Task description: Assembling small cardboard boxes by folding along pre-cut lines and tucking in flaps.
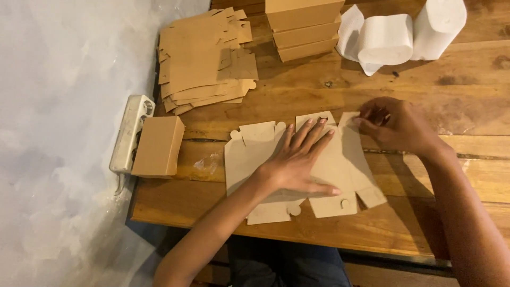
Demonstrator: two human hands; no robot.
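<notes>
A wooden plank table (425, 223) stands against a pale grey wall or floor surface at left. A flat brown cardboard box blank (350, 165) lies unfolded at the table's near edge. The left hand (297, 159) lies on it with fingers spread, palm down. The right hand (396, 125) pinches the blank's far right flap. Further back: a stack of flat blanks (204, 58), folded boxes (303, 26), white paper rolls (404, 34). One folded box (158, 146) sits beside a white power strip (130, 130).
</notes>
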